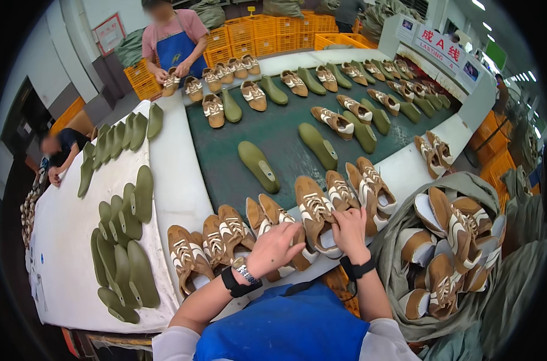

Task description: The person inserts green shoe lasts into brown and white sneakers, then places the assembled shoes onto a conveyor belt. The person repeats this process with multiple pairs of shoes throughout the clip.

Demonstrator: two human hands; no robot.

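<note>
My left hand [275, 249] is open, fingers outstretched, over the heel end of a brown sneaker with white stripes [279, 215]. My right hand [349, 233] is closed at the collar of a brown laced sneaker [313, 206], which stands with its toe pointing away from me. Its fingertips are partly hidden among the shoes. Right beside it are another brown sneaker [341, 188] and a pair [372, 183] farther right. Left of my hands, several more brown sneakers [186, 253] line the near white edge of the table.
Beyond lies a green conveyor belt [225, 174] with olive shoe lasts [258, 165] and sneakers. More lasts [142, 274] stand on the white table [62, 240] at left. A cloth-lined container [400, 240] of sneakers is at right. Across the belt, a co-worker [176, 42] handles a shoe.
</note>
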